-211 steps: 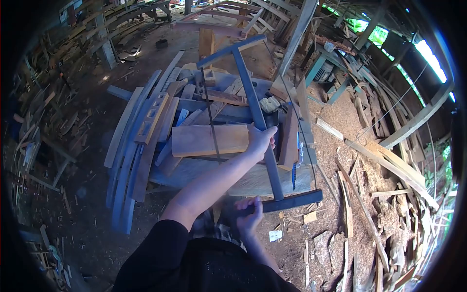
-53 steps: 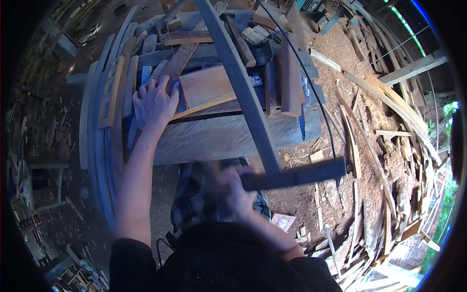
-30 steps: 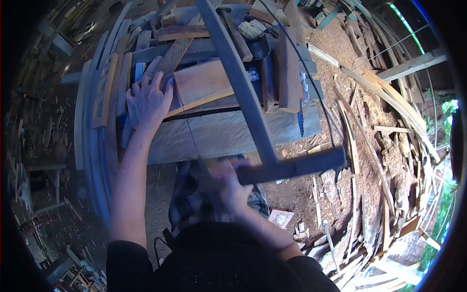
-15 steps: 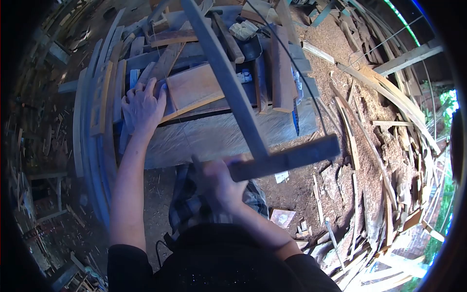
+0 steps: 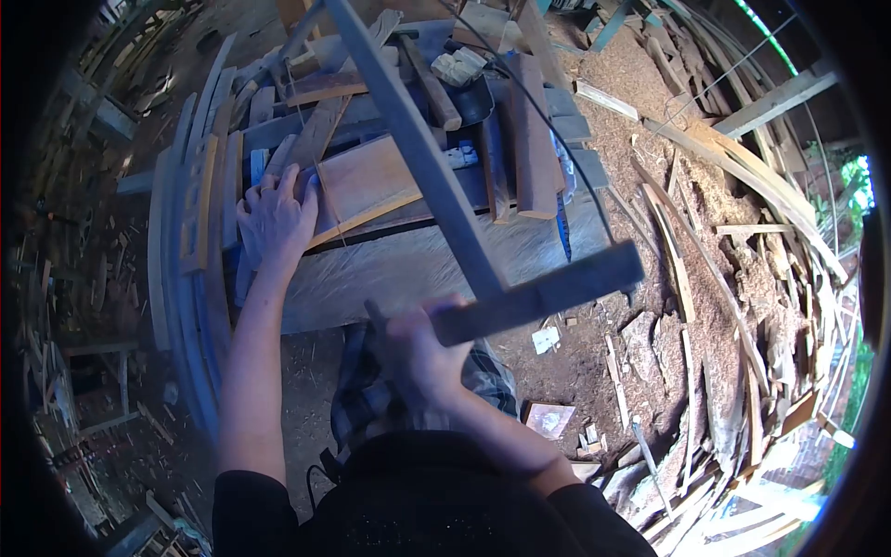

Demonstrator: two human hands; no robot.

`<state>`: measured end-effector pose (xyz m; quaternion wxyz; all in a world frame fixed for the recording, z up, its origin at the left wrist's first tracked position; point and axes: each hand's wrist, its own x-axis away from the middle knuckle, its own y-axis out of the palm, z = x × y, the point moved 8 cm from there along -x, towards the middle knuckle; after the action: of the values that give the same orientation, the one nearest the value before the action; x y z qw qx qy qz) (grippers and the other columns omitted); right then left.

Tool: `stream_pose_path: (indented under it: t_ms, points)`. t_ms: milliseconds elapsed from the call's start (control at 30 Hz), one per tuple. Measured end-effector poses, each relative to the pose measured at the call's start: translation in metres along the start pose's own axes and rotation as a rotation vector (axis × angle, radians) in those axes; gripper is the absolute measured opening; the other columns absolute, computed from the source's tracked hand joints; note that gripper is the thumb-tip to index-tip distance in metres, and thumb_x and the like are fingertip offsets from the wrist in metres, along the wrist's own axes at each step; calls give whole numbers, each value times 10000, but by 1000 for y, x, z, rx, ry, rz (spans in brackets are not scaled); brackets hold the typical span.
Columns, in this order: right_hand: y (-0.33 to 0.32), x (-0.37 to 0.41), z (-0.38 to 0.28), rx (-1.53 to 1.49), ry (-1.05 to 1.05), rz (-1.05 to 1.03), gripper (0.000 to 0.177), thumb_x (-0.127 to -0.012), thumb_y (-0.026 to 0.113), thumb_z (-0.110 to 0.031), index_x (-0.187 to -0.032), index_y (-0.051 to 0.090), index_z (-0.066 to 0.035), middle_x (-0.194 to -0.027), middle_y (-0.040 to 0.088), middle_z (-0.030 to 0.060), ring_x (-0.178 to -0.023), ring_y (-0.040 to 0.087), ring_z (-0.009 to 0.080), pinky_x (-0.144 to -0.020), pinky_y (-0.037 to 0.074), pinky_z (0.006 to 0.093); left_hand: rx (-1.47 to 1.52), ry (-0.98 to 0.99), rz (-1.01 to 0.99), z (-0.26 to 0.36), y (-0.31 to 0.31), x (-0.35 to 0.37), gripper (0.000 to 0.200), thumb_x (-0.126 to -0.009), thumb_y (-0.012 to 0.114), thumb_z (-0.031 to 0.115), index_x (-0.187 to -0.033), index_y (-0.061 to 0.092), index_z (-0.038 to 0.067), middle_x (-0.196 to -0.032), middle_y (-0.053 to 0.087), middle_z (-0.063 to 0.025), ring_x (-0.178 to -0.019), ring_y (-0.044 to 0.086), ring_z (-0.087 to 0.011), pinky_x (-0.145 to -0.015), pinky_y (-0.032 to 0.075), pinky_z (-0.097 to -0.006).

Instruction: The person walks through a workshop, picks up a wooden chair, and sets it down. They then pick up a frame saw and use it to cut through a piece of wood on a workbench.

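My right hand is wrapped around the near end of a wooden frame saw, whose long beam slants away over the bench. The saw's thin blade crosses a flat wooden board close to the board's left end. My left hand lies over that left end, its fingers bent and thumb beside the blade, holding the board against the bench. The bench's pale front face shows below the board. The right fingers are slightly blurred, and the saw beam hides part of the board.
A hammer, a dark block of wood and other wood pieces lie on the bench. Long strips stand along its left side. Sawdust and offcuts cover the ground at right. A blue-handled tool hangs at the bench front.
The view has shifted a little, so bench and board sit slightly lower. The saw has moved slightly away from me relative to the board. Both hands keep their holds.
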<state>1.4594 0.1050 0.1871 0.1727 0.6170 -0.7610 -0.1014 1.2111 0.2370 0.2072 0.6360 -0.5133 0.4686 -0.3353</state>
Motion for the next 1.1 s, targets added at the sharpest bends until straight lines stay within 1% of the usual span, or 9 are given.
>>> stream_pose_path:
  t_ms: [133, 333, 600, 700, 767, 867, 900, 1033, 1100]
  points:
    - [-5, 2, 6, 78, -32, -67, 97, -897, 584, -18, -890, 488, -29, -704, 627, 64, -650, 625, 130, -599, 498, 278, -1, -20, -22, -2, 2, 2, 445, -934, 492, 467, -1290, 571, 212, -1253, 554, -120, -1217, 457, -304, -1071, 225, -529]
    - [-19, 22, 2, -232, -61, -117, 111, -906, 532, 25, -916, 438, -33, -725, 588, 92, -653, 605, 151, -607, 505, 302, -22, 0, -15, -3, 4, 1, 443, -939, 481, 461, -1297, 565, 213, -1242, 552, -121, -1209, 461, -306, -1073, 220, -533]
    - [17, -13, 3, 124, -87, -93, 107, -901, 585, -20, -916, 479, -17, -719, 624, 78, -656, 612, 125, -608, 508, 283, 6, -14, -23, -3, 3, 0, 434, -934, 499, 443, -1288, 576, 203, -1234, 556, -122, -1203, 465, -306, -1071, 220, -538]
    - [-17, 15, 8, 65, -33, -91, 106, -902, 584, -18, -918, 478, -20, -718, 621, 81, -652, 610, 131, -613, 512, 286, 10, -12, -7, -4, 3, 2, 429, -935, 498, 445, -1278, 583, 202, -1222, 563, -122, -1199, 466, -305, -1069, 222, -537]
    - [-24, 26, 5, -341, -32, -107, 105, -902, 582, -14, -922, 479, -18, -717, 620, 86, -648, 610, 135, -619, 516, 287, 8, 25, 38, -1, 0, 3, 426, -934, 499, 447, -1268, 590, 199, -1210, 572, -121, -1196, 467, -305, -1067, 225, -532]
    - [-13, 15, 4, -245, -57, -66, 96, -903, 580, -17, -916, 485, -20, -715, 619, 86, -644, 609, 137, -618, 516, 285, -3, 24, 42, -3, 5, 0, 431, -934, 493, 455, -1267, 588, 198, -1202, 578, -123, -1196, 466, -306, -1066, 224, -526]
    - [-9, 5, 12, 19, -37, -34, 92, -905, 583, -28, -903, 491, -21, -714, 617, 83, -643, 609, 137, -607, 509, 282, -3, 28, 47, -4, 5, 1, 431, -934, 493, 455, -1267, 588, 198, -1202, 578, -123, -1196, 466, -306, -1066, 224, -526]
    - [21, -20, 9, 115, -99, -62, 93, -903, 591, -36, -892, 501, -20, -714, 619, 81, -638, 607, 136, -591, 499, 279, -4, 16, 48, -5, 6, 0, 434, -936, 484, 457, -1277, 580, 207, -1215, 570, -127, -1197, 466, -307, -1065, 227, -521]
    - [9, -11, 28, 59, 57, -52, 91, -908, 571, -19, -904, 481, -33, -713, 616, 80, -647, 603, 136, -596, 491, 282, -2, 16, 47, -4, 5, 1, 433, -936, 482, 456, -1280, 578, 210, -1222, 565, -127, -1197, 465, -309, -1065, 227, -518]
